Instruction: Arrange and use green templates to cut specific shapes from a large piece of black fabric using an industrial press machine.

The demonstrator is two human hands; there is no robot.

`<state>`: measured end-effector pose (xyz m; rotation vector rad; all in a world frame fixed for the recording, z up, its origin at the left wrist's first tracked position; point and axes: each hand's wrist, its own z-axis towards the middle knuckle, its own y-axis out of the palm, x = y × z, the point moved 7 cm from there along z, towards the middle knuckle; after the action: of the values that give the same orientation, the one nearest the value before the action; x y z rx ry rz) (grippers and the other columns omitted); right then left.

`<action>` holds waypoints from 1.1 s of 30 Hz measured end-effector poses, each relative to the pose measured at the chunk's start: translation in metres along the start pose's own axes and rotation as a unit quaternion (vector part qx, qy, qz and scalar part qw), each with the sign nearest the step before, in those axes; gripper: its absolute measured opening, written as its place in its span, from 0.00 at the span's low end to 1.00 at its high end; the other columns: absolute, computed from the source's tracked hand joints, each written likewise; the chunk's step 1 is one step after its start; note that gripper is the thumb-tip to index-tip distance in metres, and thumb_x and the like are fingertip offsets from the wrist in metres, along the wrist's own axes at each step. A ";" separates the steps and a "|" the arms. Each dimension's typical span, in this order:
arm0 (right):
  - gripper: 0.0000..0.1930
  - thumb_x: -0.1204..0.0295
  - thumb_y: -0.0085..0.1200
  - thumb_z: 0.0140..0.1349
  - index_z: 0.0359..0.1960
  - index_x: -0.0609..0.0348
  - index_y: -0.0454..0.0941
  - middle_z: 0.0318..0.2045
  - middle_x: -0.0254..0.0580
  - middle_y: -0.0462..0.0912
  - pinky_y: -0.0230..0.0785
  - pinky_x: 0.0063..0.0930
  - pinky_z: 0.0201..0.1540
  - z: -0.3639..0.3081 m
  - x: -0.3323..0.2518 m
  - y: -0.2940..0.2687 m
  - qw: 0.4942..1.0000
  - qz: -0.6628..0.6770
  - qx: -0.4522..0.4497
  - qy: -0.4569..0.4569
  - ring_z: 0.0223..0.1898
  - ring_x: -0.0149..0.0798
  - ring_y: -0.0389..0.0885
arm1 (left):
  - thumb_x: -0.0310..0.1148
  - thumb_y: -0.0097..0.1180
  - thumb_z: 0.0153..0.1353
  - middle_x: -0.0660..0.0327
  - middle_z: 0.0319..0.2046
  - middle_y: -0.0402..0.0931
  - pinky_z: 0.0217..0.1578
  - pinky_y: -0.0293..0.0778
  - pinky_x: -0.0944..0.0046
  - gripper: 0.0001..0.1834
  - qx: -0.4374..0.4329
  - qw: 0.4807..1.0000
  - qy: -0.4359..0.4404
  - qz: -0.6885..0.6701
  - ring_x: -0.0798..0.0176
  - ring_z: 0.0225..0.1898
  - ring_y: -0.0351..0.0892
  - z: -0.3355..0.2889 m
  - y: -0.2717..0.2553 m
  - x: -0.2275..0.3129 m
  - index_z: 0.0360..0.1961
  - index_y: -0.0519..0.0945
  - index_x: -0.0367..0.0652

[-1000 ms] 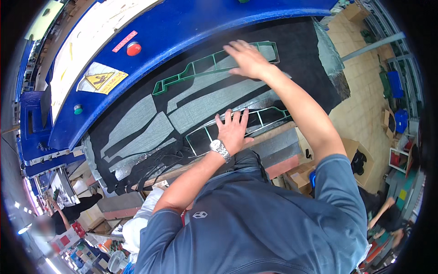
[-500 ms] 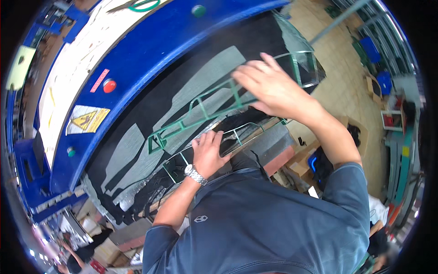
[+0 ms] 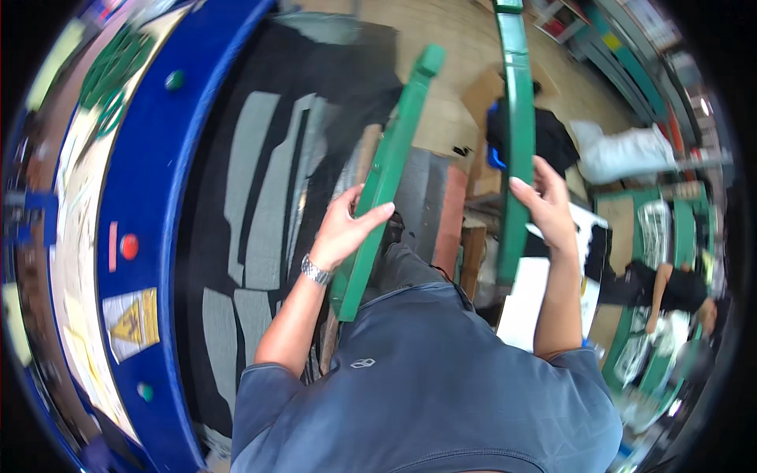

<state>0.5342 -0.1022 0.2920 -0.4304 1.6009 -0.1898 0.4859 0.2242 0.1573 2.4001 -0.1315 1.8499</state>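
My left hand grips a green cutting die, a long narrow metal frame now seen edge-on and tilted, with the thumb across its near side. A second green cutting die stands nearly upright in the view, held by my right hand with thumb and fingers about its edge. Both dies are lifted, apart from each other, in front of my body. Left of them lies a black sheet with several long grey cut shapes showing on it.
A blue press beam with a red button runs along the left. Several green dies lie on its top. At right are a cardboard box, a white plastic bag, white sheets and another person.
Both dies have come up off the black sheet and swung to the right in my hands. My view has turned rightward, and the blue beam now stands at the left.
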 end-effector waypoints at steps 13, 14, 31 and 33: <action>0.24 0.69 0.65 0.71 0.62 0.73 0.75 0.50 0.43 0.85 0.74 0.26 0.57 -0.119 0.121 -0.045 0.938 0.292 0.182 0.043 0.50 0.29 0.82 | 0.46 0.68 0.70 0.68 0.43 0.85 0.31 0.68 0.76 0.30 -0.316 0.934 -0.057 -0.154 0.81 0.35 0.76 0.050 0.292 0.010 0.63 0.77 0.36; 0.24 0.68 0.65 0.71 0.62 0.73 0.75 0.50 0.43 0.85 0.74 0.26 0.57 -0.128 0.131 -0.057 0.935 0.290 0.198 0.047 0.50 0.29 0.82 | 0.47 0.68 0.70 0.69 0.43 0.85 0.29 0.64 0.77 0.29 -0.322 0.933 -0.056 -0.149 0.82 0.33 0.73 0.051 0.310 0.007 0.62 0.78 0.37; 0.29 0.54 0.68 0.65 0.54 0.69 0.81 0.48 0.53 0.76 0.76 0.40 0.52 -0.294 0.286 -0.277 0.801 -0.086 0.583 0.108 0.48 0.51 0.81 | 0.38 0.62 0.73 0.57 0.51 0.82 0.49 0.82 0.62 0.22 -0.358 0.910 -0.200 -0.066 0.63 0.48 0.85 0.042 0.618 -0.112 0.59 0.76 0.35; 0.25 0.58 0.68 0.64 0.52 0.70 0.82 0.44 0.53 0.84 0.80 0.38 0.48 -0.308 0.323 -0.306 0.838 0.032 0.533 0.115 0.43 0.48 0.86 | 0.38 0.63 0.72 0.58 0.50 0.82 0.49 0.82 0.62 0.22 -0.375 0.903 -0.206 -0.040 0.64 0.48 0.85 0.021 0.662 -0.117 0.60 0.76 0.35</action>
<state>0.2709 -0.5483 0.1350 0.5371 1.4786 -1.0506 0.3878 -0.4338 0.0606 2.1130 -0.6367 0.9511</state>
